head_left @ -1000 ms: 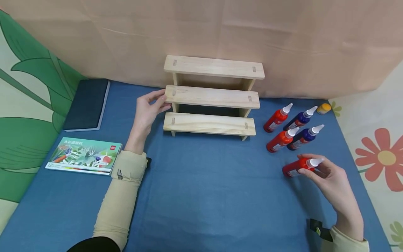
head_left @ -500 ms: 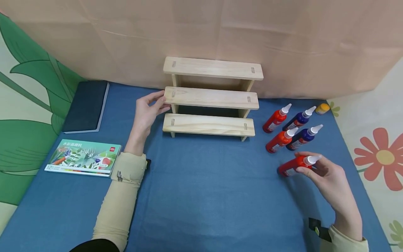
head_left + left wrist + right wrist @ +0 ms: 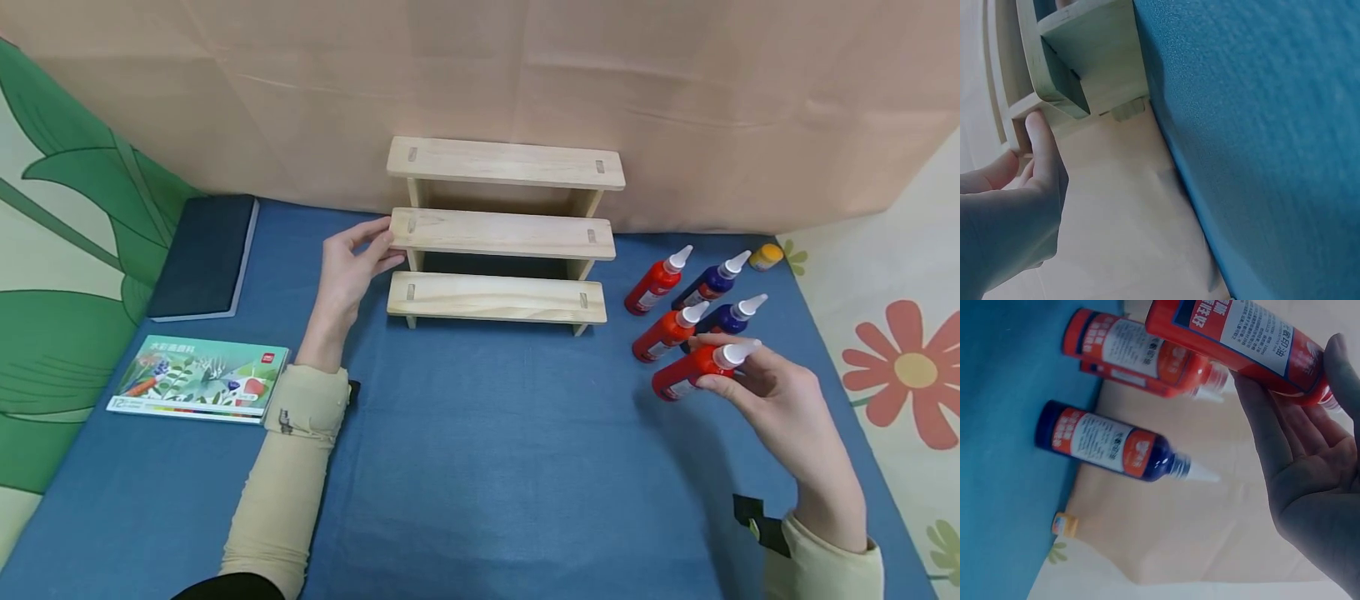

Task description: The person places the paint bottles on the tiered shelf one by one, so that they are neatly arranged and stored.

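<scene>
A three-tier wooden step shelf (image 3: pixel 502 233) stands against the back curtain. My left hand (image 3: pixel 351 262) pinches the left end of its middle board; in the left wrist view, thumb and fingertips (image 3: pixel 1036 122) sit at the board's end. On the right, my right hand (image 3: pixel 780 400) holds a red ink bottle (image 3: pixel 690 371) near its top, tilted with the white nozzle toward the palm. A shadow falls on the cloth below it. Just behind stand two red ink bottles (image 3: pixel 662 335) and two blue ink bottles (image 3: pixel 705 285); the held bottle partly overlaps the nearer ones in the head view.
A small yellow-capped jar (image 3: pixel 767 257) lies at the back right corner. To the left are a dark notebook (image 3: pixel 202 257) and a flat green illustrated box (image 3: pixel 198 375) beside my left forearm. Blue cloth (image 3: pixel 487 467) covers the table; a flowered wall borders the right side.
My right hand has moved the red ink bottle up and slightly left, toward the standing bottles. My left hand stays at the shelf's middle board.
</scene>
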`<state>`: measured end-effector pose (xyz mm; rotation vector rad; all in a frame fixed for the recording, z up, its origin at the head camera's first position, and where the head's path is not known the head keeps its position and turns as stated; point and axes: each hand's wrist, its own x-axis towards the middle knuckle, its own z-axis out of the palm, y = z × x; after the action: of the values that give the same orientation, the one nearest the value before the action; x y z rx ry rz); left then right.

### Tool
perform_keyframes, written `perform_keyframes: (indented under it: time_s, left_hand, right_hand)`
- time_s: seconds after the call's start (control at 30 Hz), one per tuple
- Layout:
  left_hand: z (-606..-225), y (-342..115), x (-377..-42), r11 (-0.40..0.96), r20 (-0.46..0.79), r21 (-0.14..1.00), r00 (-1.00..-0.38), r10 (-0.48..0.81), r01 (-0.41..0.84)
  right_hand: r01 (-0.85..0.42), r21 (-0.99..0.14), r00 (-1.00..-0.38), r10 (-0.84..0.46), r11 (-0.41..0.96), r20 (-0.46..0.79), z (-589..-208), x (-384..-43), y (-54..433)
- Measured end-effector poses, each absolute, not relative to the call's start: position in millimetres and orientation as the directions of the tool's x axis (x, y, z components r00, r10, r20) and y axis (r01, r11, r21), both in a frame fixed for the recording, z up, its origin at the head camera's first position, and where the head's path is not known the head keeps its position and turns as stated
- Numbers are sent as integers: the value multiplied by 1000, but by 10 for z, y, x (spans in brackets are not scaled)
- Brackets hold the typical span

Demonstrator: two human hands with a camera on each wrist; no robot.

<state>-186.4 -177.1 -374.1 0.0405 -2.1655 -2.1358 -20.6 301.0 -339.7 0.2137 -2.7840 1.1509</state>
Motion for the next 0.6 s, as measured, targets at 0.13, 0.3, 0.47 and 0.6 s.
perform_keyframes:
  time_s: [0.13,0.3,0.47,0.6]
  left_hand:
    - [-3734,-1771,-1854,12,54,998,-995,-88,54]
    - [-3740,-1776,-1852,0,52,999,-995,-83,52]
    - [-3741,-1777,-1854,10,56,998,-995,-87,56]
    - [-3736,-1769,-1852,19,54,998,-995,-89,52]
  right_hand:
    - [-198,-696,-979,-104,690,175,-3331,-268,2961]
    - [-242,-696,-969,-128,676,212,-3236,-374,2893]
    - [-251,-699,-966,-128,670,225,-3139,-486,2800]
    - [-254,-706,-964,-117,662,237,-3079,-567,2730]
